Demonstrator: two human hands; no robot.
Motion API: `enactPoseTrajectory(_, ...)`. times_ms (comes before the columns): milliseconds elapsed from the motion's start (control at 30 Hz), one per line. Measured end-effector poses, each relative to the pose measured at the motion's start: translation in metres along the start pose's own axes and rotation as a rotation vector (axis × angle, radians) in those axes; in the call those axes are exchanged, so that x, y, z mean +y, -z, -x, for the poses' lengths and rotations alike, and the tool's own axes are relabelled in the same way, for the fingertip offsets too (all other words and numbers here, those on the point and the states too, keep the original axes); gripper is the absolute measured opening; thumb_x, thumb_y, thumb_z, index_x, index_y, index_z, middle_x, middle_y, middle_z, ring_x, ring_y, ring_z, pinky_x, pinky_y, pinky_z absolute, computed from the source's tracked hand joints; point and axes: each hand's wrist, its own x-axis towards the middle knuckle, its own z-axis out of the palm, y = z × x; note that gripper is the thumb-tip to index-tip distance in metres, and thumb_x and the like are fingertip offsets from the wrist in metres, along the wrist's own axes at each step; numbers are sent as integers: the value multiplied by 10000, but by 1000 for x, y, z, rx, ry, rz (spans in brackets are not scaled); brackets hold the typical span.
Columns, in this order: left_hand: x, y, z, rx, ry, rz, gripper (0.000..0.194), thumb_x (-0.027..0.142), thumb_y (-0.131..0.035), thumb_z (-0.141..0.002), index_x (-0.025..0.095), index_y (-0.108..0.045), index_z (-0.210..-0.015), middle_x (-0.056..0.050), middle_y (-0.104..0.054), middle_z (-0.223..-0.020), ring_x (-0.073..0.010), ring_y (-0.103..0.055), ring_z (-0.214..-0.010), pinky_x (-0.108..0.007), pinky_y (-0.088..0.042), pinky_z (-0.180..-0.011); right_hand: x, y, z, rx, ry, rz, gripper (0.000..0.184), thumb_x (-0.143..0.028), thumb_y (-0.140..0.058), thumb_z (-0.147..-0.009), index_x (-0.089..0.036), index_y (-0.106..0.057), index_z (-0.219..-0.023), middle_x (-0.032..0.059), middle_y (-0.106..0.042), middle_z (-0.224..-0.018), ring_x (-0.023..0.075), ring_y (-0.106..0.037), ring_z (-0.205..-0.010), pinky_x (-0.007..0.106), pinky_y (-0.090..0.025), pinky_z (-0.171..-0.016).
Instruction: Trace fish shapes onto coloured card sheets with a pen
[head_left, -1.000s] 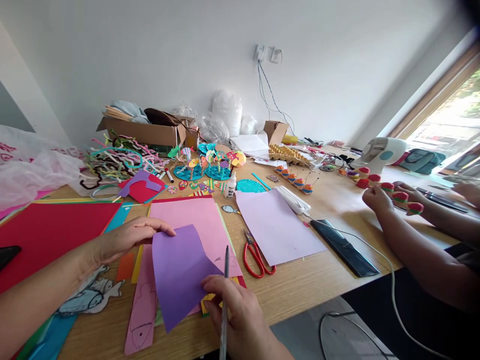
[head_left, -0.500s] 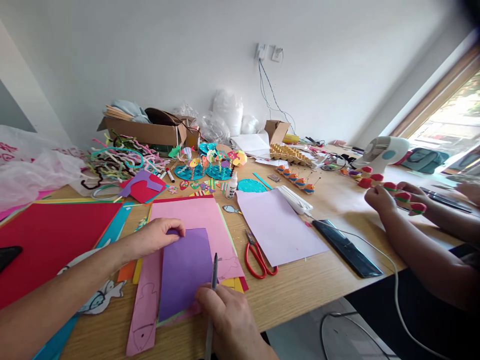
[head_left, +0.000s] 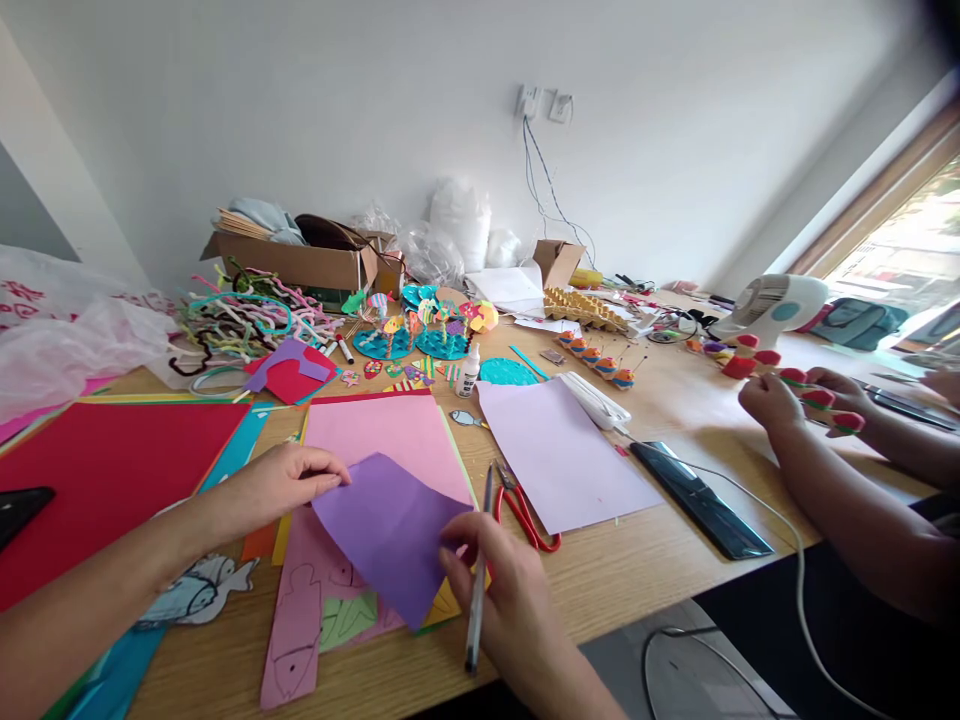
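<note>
A piece of purple paper (head_left: 390, 530) is held between both hands, tilted above a stack of pink sheets (head_left: 375, 420). My left hand (head_left: 289, 478) pinches its upper left corner. At its right edge, my right hand (head_left: 499, 575) grips the paper and also keeps a pen (head_left: 480, 590) between the fingers. Below the purple paper lie a pink strip (head_left: 291, 640) with a fish drawn on it and a green piece (head_left: 346, 618) with pen lines. Red-handled scissors (head_left: 529, 515) rest right of the stack, partly behind my right hand. Cut-out fish (head_left: 206, 590) lie beneath my left forearm.
A lilac sheet (head_left: 562, 455), a glue bottle (head_left: 467, 372) and a dark flat packet (head_left: 701, 500) lie on the table. Red paper (head_left: 127, 460) spreads at left; pipe cleaners (head_left: 255, 315) pile behind it. Another person's hands (head_left: 772, 405) hold red-and-green pieces at right.
The purple paper went down flat on the stack, then came up again, tilted and turned, uncovering the green piece. My right hand moved right with the pen.
</note>
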Motion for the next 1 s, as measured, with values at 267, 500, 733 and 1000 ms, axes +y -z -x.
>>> enactPoseTrajectory(267, 9, -12, 42, -42, 16, 78, 288, 382, -514, -744, 271, -770, -818, -7, -755, -804, -211, -683, -748, -243, -520, -675, 15, 10, -43, -57, -145, 22, 163, -90, -523, -729, -218, -554, -825, -1, -620, -736, 163, -574, -662, 245, -402, -591)
enactPoseTrajectory(500, 2, -28, 59, -158, 30, 140, 327, 312, -465, -756, 242, -759, -880, -9, -732, -788, -176, -666, -700, -217, -510, -622, 13, 9, -53, -227, -136, 127, 234, -19, -507, -738, -214, -567, -854, 7, -654, -808, 168, -589, -726, 245, -387, -631)
enactPoseTrajectory(733, 8, -32, 61, -227, 105, 179, 305, 318, -468, -738, 223, -734, -854, 1, -705, -720, -155, -634, -622, -195, -476, -545, 13, 6, -58, -312, -90, 215, 274, 32, -494, -739, -201, -589, -846, 6, -649, -773, 151, -565, -691, 224, -352, -603)
enactPoseTrajectory(1000, -2, 10, 62, 31, 19, -83, 285, 309, -462, -763, 237, -722, -855, 35, -728, -757, -162, -667, -683, -189, -493, -614, 14, 5, -56, -374, -74, 332, 315, 47, -488, -774, -179, -620, -949, 65, -688, -874, 193, -621, -775, 241, -369, -629)
